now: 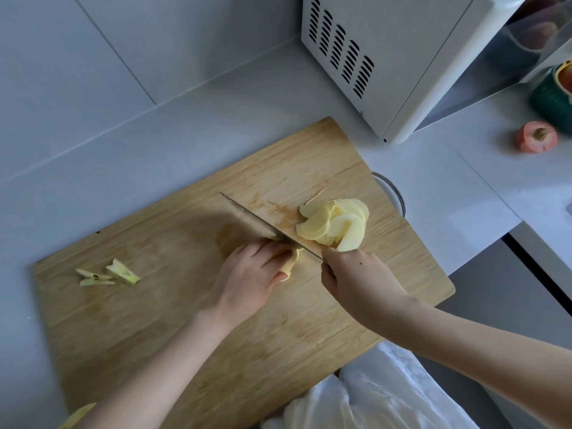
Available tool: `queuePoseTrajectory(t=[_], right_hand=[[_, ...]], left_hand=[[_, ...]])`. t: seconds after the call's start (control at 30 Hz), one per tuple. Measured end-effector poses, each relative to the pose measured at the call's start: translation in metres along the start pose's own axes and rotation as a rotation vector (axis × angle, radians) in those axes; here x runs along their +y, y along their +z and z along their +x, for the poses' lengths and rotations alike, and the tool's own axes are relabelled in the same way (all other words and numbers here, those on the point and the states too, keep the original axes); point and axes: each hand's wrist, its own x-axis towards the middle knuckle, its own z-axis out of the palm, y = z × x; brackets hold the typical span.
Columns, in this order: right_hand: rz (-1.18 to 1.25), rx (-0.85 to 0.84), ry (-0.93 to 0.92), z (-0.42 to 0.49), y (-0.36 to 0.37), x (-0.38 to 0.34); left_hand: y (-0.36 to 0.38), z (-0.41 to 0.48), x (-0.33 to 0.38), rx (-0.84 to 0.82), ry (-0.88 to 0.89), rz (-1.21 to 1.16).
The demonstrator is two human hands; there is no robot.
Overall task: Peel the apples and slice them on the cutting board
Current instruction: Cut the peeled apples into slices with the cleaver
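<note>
At the nearest corner, below the left forearm, a pale yellow apple scrap (pixel 77 413) is poking into view. On the wooden cutting board (pixel 185 329) the left hand (pixel 247 274) is curling its fingers over a small peeled apple piece (pixel 292 263), pinning it down. The right hand (pixel 356 270) is clamping the handle of a kitchen knife (pixel 263 224), whose blade is lying against that piece, just beside the left fingertips.

The piece looks almost used up, so the cut is calling for care: tuck the fingertips back, hold the blade upright, and press down and forward for even thickness. The thumb, sitting near the edge, seems the main risk.

Well to the left of the left hand, core trimmings (pixel 108 274) are lying. Just beyond the right hand, the cut apple slices (pixel 334 222) are fanning in a heap.

Farther right, a metal bowl (pixel 393 188) is peeking from under the board – its contents are hidden. Beyond it, a partly peeled red apple (pixel 537 140) is waiting on the counter beside a green container (pixel 551 103) – what it is holding cannot be told – and a white appliance (pixel 387 66).
</note>
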Motion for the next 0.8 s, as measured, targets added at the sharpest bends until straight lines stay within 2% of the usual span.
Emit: queuePoseTrajectory(t=[0.33,0.5,0.8], right_hand=[[0.031,0.066,-0.025,-0.004,0.006,0.001],[0.026,0.04,-0.025,-0.015,-0.004,0.0],[0.031,0.027,-0.004,0.011,0.011,-0.006]], left_hand=[[-0.001,-0.003,0.0,0.046,-0.006,0.003],[-0.004,-0.001,0.001,0.059,0.036,0.034],[0.0,-0.004,0.0,0.039,0.002,-0.007]])
